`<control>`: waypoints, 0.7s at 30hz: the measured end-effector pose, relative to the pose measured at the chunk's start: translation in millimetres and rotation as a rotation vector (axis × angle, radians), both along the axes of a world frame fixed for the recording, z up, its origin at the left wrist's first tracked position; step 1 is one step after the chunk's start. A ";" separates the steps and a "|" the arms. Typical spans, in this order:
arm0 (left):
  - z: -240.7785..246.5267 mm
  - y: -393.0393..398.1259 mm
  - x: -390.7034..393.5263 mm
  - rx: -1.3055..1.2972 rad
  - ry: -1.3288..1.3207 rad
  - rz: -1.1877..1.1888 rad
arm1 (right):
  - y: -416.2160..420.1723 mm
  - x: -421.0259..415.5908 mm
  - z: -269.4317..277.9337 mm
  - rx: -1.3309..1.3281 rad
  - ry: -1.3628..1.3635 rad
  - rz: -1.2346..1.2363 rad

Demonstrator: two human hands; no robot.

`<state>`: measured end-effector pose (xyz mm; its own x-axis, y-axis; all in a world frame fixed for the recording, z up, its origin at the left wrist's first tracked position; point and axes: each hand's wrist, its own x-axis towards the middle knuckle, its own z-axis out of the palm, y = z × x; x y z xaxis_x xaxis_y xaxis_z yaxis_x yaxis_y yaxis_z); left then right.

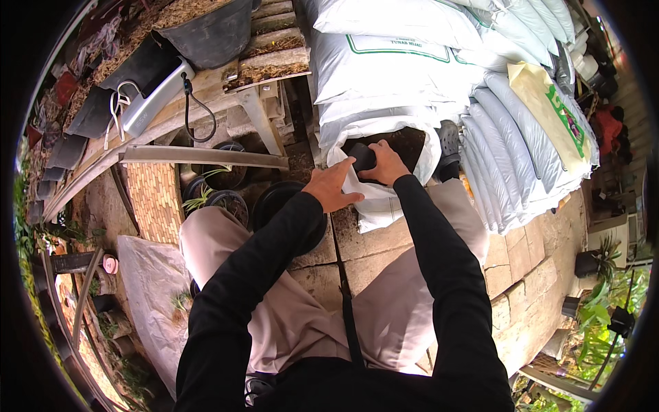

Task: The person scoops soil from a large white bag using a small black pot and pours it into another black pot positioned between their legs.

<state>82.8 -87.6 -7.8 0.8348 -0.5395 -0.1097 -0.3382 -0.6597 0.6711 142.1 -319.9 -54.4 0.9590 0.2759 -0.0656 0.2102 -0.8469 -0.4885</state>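
A white plastic sack [381, 203] stands before me with its mouth rolled open, and dark soil [409, 147] shows inside. My right hand [386, 162] reaches into the mouth and grips a small black pot [363, 156] by its side. At the sack's left rim is my left hand [332, 184], its thumb spread away from the index finger. That index fingertip comes close to the pot; whether it touches is unclear. The other left fingers are mostly hidden. Below my left forearm sits a round black plastic pot [278, 198], partly covered by the sleeve.
Filled white sacks [386, 72] are piled behind the open one, with flatter stacked bags [507, 149] to the right. At left, a wooden bench [206, 105] carries a power bank [157, 98] with a cable and black planters [208, 36]. Potted plants [226, 201] stand beside my left knee.
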 end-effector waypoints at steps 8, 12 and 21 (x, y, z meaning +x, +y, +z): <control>4.3 1.4 1.5 0.038 0.039 -0.021 | -24.5 -3.7 29.7 0.516 0.563 -0.162; 3.2 3.0 2.3 0.015 0.035 -0.025 | -38.1 -6.2 46.4 0.694 0.568 -0.243; 15.1 6.6 4.5 0.036 0.065 0.021 | -73.1 -16.3 51.6 0.675 0.175 -0.385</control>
